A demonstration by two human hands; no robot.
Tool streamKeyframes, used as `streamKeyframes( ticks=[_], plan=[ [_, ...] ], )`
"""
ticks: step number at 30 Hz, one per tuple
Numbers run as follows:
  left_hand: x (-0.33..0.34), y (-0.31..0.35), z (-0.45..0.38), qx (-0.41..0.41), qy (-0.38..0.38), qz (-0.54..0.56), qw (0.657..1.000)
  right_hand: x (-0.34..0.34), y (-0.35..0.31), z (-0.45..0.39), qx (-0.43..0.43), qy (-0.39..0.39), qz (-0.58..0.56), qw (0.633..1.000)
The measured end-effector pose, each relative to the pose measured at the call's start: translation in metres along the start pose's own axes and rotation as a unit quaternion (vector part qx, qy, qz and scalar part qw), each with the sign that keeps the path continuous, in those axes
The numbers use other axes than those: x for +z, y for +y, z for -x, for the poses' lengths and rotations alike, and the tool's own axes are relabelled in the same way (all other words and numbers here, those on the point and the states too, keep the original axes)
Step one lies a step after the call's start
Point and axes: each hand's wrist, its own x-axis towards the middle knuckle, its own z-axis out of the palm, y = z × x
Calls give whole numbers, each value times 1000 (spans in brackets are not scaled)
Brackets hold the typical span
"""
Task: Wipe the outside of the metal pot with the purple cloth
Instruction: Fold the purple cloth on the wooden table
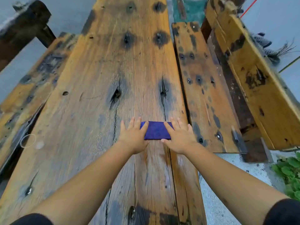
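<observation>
A purple cloth [156, 130], folded into a flat rectangle, lies on the wide wooden plank [90, 111] in front of me. My left hand [134, 136] rests flat with spread fingers on the cloth's left end. On the right end my right hand [177, 135] lies the same way, palm down, thumb at the near edge. Neither hand grips the cloth; both press on it from above. No metal pot is in view.
A narrower weathered plank [204, 88] runs along the right, with a tilted board [259, 88] beyond it. Grey concrete ground [227, 184] and green plants [290, 174] lie at the lower right. A thin ring [28, 140] sits at the left plank edge.
</observation>
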Motion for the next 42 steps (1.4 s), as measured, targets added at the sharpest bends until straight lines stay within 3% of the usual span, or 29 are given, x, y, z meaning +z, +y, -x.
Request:
streamKeyframes(
  ticks=[5,8,15,20,25,29,31,34,37,42],
  plan=[
    [58,13,-41,4,-141,53,989,54,22,-48,-4,-159,37,987],
    [82,23,-51,0,-162,102,981,68,29,-61,-31,-172,67,982],
    [127,29,-73,-53,-145,135,979,87,40,-70,-45,-158,83,983],
    [119,26,-103,-65,-100,145,982,92,-1,-32,-28,-161,52,985],
    [116,20,-122,80,-74,144,984,102,-44,11,-108,-220,67,967],
    [122,14,-122,99,-71,151,981,88,-35,-14,-54,-168,-36,984],
    [118,12,-127,84,-34,195,977,82,-15,-37,1,-98,-111,989],
    [113,9,-139,38,-5,268,963,79,16,-76,50,-38,-136,989],
    [110,10,-152,26,-63,253,965,78,36,-110,67,-53,-148,985],
    [115,15,-165,-24,-113,257,960,81,40,-137,-19,-107,-96,989]
  ],
)
